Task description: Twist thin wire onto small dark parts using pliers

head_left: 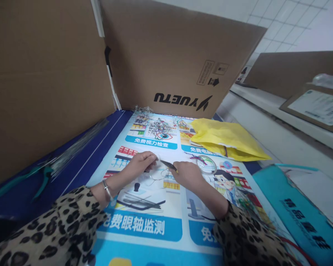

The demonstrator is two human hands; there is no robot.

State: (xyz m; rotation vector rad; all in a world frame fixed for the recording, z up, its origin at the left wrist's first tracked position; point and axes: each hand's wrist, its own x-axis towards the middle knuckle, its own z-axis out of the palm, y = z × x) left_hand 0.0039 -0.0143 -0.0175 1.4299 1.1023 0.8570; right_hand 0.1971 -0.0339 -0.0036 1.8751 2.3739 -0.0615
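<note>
My left hand (143, 162) is closed in a pinch on the end of a thin wire (155, 179), which hangs in a loose loop below the fingers. In my right hand (189, 173) is a slim dark-tipped tool (168, 164), pointing left at the pinched wire end; whether it is a blade or scissors is unclear. Its tip comes close to the left fingertips. Below the hands, several thin dark and grey strips (141, 202) appear on the printed sheet. To the right, a clear ring-shaped dish or roll (211, 170) has coloured wires (201, 159) across it.
Tangled wires (162, 127) lie at the back, near a tall cardboard box (177, 62). A yellow bag (230, 138) is at the back right, a teal package (299, 210) farther right. Teal-handled pliers (46, 181) and a bundle of straight wires (77, 146) are at left.
</note>
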